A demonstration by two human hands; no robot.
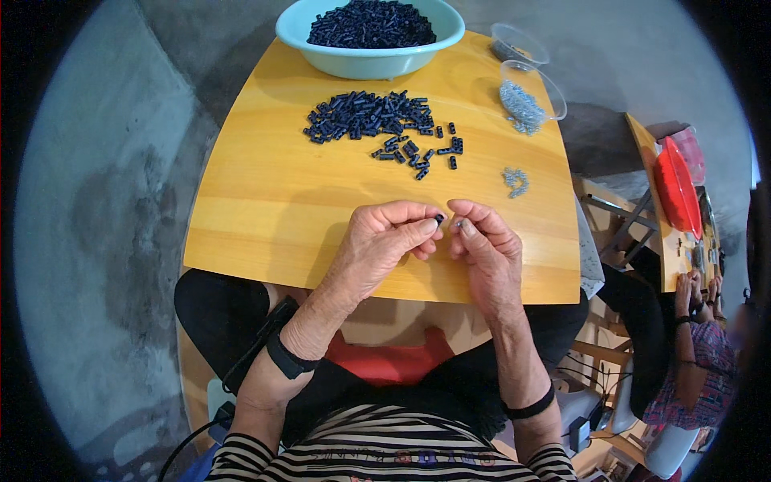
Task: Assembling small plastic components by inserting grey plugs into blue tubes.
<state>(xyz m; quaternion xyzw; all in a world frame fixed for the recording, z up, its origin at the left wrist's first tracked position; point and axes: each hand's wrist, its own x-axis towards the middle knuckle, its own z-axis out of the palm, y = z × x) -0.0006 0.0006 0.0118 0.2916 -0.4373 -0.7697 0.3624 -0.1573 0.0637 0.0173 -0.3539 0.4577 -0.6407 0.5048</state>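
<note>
My left hand (373, 245) pinches a small black plastic piece (439, 218) between thumb and forefinger, above the near part of the yellow table (265, 209). Close beside it, my right hand (491, 253) is closed in a pinch on a tiny silvery metal piece (460, 224), too small to tell its exact kind. The fingertips of both hands face each other with a narrow gap. Beyond them lies a heap of similar black plastic pieces (361, 116), with several loose ones (414, 153) on its near side. A little cluster of silvery metal pieces (515, 181) sits to the right.
A light blue basin (369, 66) full of black pieces stands at the far edge. At the far right are a clear tub (554, 92) tipped with silvery pieces and another clear tub (536, 55). Another person (695, 361) works at a side table with a red basin (679, 189).
</note>
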